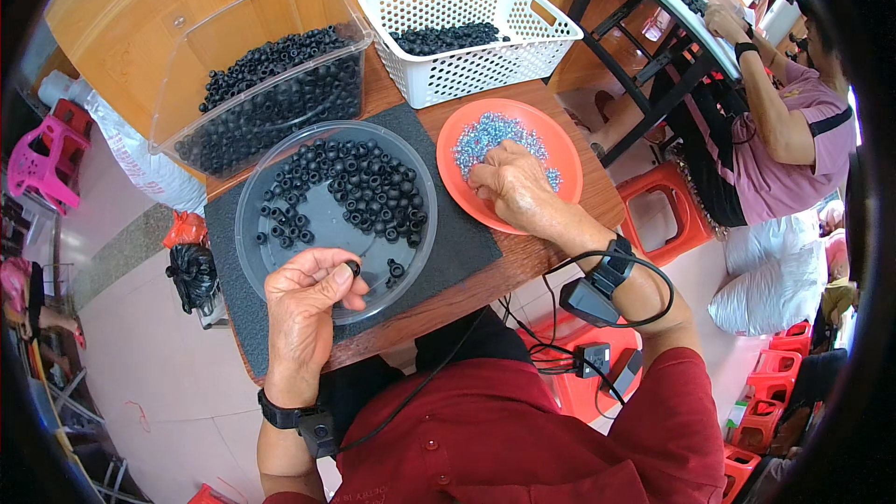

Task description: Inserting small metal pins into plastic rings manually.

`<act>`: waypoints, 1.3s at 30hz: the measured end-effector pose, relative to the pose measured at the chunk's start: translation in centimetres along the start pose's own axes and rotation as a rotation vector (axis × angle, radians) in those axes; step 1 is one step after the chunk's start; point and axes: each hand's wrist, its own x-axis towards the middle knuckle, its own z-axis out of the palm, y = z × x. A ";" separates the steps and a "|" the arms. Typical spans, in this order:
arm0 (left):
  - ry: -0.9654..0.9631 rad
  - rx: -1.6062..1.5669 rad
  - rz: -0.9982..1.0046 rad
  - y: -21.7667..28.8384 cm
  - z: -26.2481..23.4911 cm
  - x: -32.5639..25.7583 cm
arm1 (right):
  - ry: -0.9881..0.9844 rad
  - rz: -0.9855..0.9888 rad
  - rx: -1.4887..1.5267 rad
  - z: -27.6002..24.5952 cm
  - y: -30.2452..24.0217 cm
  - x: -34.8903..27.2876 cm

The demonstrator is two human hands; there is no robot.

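Note:
My left hand (308, 294) is over the near edge of a round clear tub (245, 224), pinching a small black ring-shaped piece (353, 268) between thumb and fingers. Many similar black pieces (383, 187) lie in the tub, mostly toward its far and right sides, with a few near my left fingertips. To the right, my right hand (509, 182) reaches into an orange-red plate (569, 145) of tiny blue and silvery bits (499, 131). Its fingers are bent together among them, and whatever is between the fingertips is hidden.
Behind the tub stand a clear bin (271, 107) of black pieces and a white perforated basket (439, 75) with more. A dark mat (467, 252) covers part of the wooden table (597, 196). Cables (537, 341) hang near my right forearm. Another person (784, 121) works at the right.

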 end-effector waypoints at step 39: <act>0.036 -0.198 0.145 0.2 0.9 -0.5 | -0.047 0.248 1.106 -0.8 -13.0 5.2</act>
